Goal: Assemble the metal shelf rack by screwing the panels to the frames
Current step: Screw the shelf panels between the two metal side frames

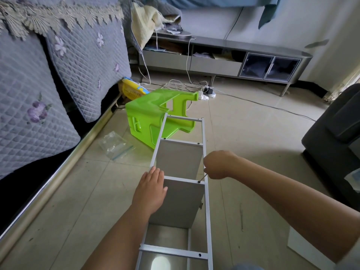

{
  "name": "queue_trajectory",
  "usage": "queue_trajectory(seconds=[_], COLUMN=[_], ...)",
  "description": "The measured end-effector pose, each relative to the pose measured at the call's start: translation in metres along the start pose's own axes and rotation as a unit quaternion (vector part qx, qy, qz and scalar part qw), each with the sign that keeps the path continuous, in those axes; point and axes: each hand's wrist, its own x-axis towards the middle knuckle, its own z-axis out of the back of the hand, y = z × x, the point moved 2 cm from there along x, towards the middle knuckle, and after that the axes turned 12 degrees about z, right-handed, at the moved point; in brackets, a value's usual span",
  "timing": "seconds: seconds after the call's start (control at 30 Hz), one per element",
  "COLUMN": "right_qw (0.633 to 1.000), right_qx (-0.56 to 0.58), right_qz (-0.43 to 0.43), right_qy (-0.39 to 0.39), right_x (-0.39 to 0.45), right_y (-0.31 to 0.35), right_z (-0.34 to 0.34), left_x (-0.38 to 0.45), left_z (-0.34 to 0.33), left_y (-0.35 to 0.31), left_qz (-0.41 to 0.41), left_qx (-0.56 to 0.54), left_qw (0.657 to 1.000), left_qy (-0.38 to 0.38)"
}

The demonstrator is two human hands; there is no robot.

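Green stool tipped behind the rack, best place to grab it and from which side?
Probably the green stool by its raised leg, coming from the far right. It lies tipped on its side with that leg up in the air, while the rack frame crosses in front of its lower edge and blocks a near-side grip.

Your right hand (217, 164) hides most of the tool (203, 177) it grips; only a thin tip shows. Your left hand (151, 190) covers part of the frame's (206, 195) left rail. The frame's near end runs off the bottom edge. The screws are too small to make out.
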Motion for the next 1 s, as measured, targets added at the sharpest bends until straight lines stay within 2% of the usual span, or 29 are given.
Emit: queue_trajectory(seconds=[0.1, 0.2, 0.27, 0.33, 0.4, 0.5, 0.57, 0.63, 0.77, 0.83, 0.93, 1.0], right_qw=[0.977, 0.941, 0.965, 0.994, 0.999, 0.997, 0.999, 0.996, 0.956, 0.943, 0.93, 0.949], right_qx=[0.194, 0.311, 0.244, 0.103, 0.023, -0.045, -0.022, 0.082, 0.268, 0.299, 0.336, 0.298], right_qz=[-0.056, -0.101, -0.076, -0.02, 0.012, 0.034, 0.023, -0.023, -0.088, -0.101, -0.118, -0.088], right_qy=[0.074, 0.089, 0.061, 0.01, -0.036, -0.044, -0.027, -0.007, 0.084, 0.107, 0.092, 0.043], right_x=[0.009, 0.004, 0.002, 0.002, 0.001, 0.0, 0.003, 0.008, 0.016, 0.013, 0.013, 0.012], right_y=[-0.006, -0.019, -0.014, -0.002, 0.006, 0.011, 0.013, 0.008, -0.014, -0.016, -0.008, -0.003], right_z=[0.003, 0.002, 0.0, -0.005, -0.007, -0.004, 0.0, 0.002, -0.001, -0.002, -0.006, -0.005], left_x=[-0.001, 0.0, 0.001, 0.002, 0.002, 0.004, 0.001, 0.002, 0.002, 0.003, 0.004, 0.004], left_z=[0.001, 0.0, 0.002, 0.0, -0.001, -0.004, -0.001, -0.003, -0.004, -0.007, -0.004, -0.005], left_y=[0.0, 0.0, -0.002, -0.001, 0.001, 0.004, 0.002, 0.0, 0.002, 0.004, 0.003, 0.002], left_qz=[0.001, -0.007, -0.009, -0.001, 0.002, -0.013, 0.005, 0.003, 0.01, 0.002, -0.009, -0.017], left_qx=[0.004, 0.026, 0.039, 0.04, 0.041, 0.049, 0.026, 0.028, 0.048, 0.041, 0.049, 0.047], left_qw=[1.0, 1.0, 0.999, 0.999, 0.999, 0.999, 1.0, 1.0, 0.998, 0.998, 0.997, 0.997], left_qy=[-0.012, -0.004, -0.01, -0.009, -0.011, -0.01, 0.002, -0.008, -0.028, -0.039, -0.056, -0.065])
